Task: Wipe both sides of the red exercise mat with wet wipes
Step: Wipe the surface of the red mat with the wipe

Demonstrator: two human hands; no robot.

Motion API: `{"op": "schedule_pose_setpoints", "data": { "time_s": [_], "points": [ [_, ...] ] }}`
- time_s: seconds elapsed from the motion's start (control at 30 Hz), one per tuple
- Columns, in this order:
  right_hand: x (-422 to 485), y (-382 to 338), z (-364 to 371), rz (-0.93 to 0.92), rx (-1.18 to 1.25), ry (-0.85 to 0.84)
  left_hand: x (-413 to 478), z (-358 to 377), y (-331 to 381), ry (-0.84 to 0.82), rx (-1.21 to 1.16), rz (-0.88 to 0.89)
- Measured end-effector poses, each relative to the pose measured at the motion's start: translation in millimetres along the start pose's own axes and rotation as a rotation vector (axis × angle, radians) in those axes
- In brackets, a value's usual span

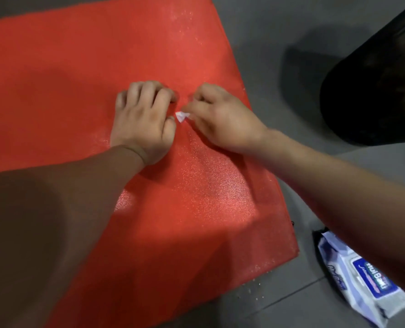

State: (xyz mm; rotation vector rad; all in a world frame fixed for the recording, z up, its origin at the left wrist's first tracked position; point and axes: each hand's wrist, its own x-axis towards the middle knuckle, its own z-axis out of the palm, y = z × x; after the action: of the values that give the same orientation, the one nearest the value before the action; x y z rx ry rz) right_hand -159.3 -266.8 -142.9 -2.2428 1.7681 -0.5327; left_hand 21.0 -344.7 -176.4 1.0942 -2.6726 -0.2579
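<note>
The red exercise mat (83, 67) lies flat on the grey floor and fills most of the view. My left hand (142, 119) rests on the mat with its fingers curled under, holding nothing that I can see. Just to its right, my right hand (218, 117) pinches a small scrunched white wet wipe (180, 116) against the mat. Only a corner of the wipe shows between the two hands. The mat's surface glistens below and above the hands.
A white and blue pack of wet wipes (362, 278) lies on the floor (279, 304) at the lower right, partly under my right forearm. A black bin bag (381, 76) stands at the upper right. Small crumbs dot the floor by the mat's near corner.
</note>
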Motion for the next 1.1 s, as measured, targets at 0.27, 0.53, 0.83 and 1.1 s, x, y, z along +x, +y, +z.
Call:
{"op": "schedule_pose_setpoints", "data": {
  "time_s": [0.27,0.53,0.83,1.1],
  "points": [
    [-96,-45,-11,-0.065,0.151,-0.272,-1,-1,-1,0.000,-0.027,-0.002],
    [-94,-26,-19,-0.203,-0.014,-0.258,-1,-1,-1,0.004,-0.032,-0.003],
    [-93,-45,-6,-0.110,0.046,-0.278,-2,0,1,0.052,-0.054,-0.012],
    [-101,-10,-20,-0.135,-0.058,-0.210,-3,4,0,0.013,0.009,-0.138]
  ]
}}
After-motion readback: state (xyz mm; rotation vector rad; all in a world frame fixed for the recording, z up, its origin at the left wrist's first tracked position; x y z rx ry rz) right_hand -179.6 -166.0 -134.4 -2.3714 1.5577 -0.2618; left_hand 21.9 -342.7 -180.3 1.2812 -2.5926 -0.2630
